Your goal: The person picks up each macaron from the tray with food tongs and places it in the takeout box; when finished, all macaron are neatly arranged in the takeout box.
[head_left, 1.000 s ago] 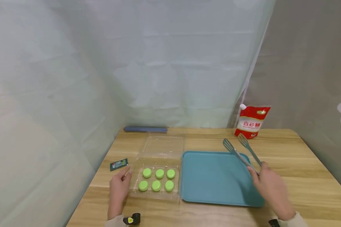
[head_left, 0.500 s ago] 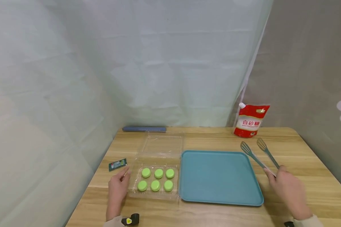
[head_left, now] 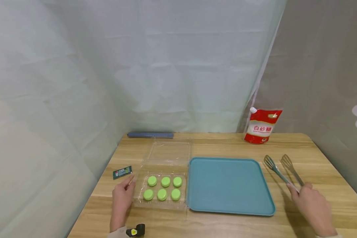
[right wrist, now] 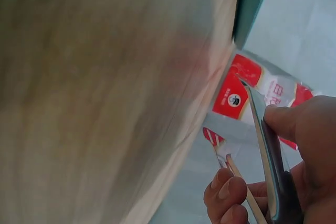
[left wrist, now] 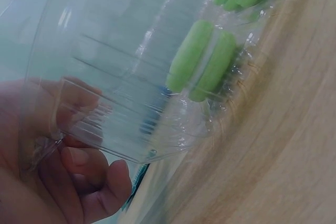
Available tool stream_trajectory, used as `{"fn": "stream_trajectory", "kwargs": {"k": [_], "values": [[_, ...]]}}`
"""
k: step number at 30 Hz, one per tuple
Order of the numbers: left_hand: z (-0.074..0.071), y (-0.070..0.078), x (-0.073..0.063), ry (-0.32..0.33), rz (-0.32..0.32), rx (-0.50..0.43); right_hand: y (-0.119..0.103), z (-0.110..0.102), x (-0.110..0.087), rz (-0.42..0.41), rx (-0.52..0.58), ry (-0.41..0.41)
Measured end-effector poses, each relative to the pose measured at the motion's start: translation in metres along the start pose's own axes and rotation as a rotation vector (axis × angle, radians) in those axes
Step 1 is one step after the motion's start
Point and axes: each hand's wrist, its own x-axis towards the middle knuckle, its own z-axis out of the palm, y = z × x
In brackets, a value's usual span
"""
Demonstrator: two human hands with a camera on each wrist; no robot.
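Observation:
My right hand point(head_left: 313, 207) grips a pair of tongs point(head_left: 281, 175) with slotted grey-green heads. The tongs' arms stand apart, with nothing between the heads, to the right of a blue tray point(head_left: 230, 186). In the right wrist view, thumb and fingers lie on the two arms point(right wrist: 261, 129). At the left, my left hand point(head_left: 122, 198) pinches the left edge of a clear plastic box point(head_left: 166, 205). Its lid point(head_left: 171, 152) lies folded back. Two rows of green macarons point(head_left: 165, 181) sit inside; the left wrist view shows one macaron point(left wrist: 202, 61) close up, behind the clear wall.
A small dark green packet point(head_left: 122, 172) lies just beyond my left hand. At the back are a long blue box-like bar point(head_left: 150, 135) and a red sugar pouch point(head_left: 261, 126) standing upright. Curtains hang behind the wooden table point(head_left: 226, 228) and at its sides.
My right hand has carried the tongs to the right and nearer to me, from above the tray to beyond its right edge. My left hand has stayed at the box.

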Motion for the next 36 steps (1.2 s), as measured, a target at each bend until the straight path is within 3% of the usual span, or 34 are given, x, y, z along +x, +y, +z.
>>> {"fn": "stream_trajectory", "kwargs": {"k": [16, 26, 36], "values": [[-0.003, 0.002, 0.000, -0.017, 0.000, 0.012, 0.009, -0.003, -0.003, 0.095, -0.014, -0.131], [-0.002, 0.003, 0.000, -0.030, -0.002, 0.004, 0.020, -0.004, -0.001, 0.016, 0.016, -0.186], [-0.004, 0.004, -0.002, -0.025, -0.014, 0.008, 0.023, 0.000, -0.002, -0.017, 0.066, -0.173]]}}
